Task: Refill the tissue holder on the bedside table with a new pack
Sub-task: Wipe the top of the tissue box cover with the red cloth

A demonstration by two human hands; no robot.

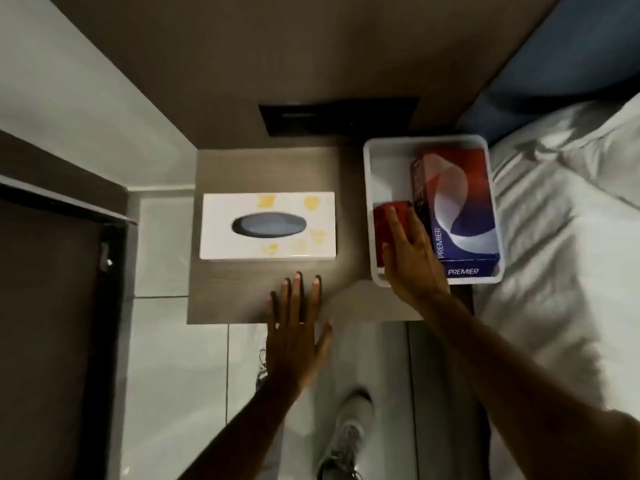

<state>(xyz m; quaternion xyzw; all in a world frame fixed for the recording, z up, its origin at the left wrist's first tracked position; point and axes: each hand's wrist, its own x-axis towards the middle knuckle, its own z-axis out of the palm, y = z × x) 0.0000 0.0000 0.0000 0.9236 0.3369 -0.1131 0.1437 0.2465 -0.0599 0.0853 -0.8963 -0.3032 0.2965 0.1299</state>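
Two packs sit in the white tray [367,174] at the right of the surface [266,168], and your right hand [408,251] is already over them. The tall blue and red pack [460,209] marked PREMIER lies along the tray's right side, its long axis running near to far. The smaller red pack [391,213] lies to its left, mostly under your fingers [394,223]. Your right grip is spread and flat, fingers pointing far and resting on or just above the red pack, closed around nothing yet; whether the fingertips touch, you cannot tell from here.

The tissue holder [268,226], white with yellow marks and a dark oval slot, stands well to the left of the tray, its long axis running left to right. So whichever pack you lift probably needs a quarter turn to match the holder.

Your left hand [294,327] is the nearer one to the holder: it hovers open, fingers wide, over the near edge of the surface just in front of the holder, holding nothing. That split suits the job, I judge: right hand for the pack, left for the holder.
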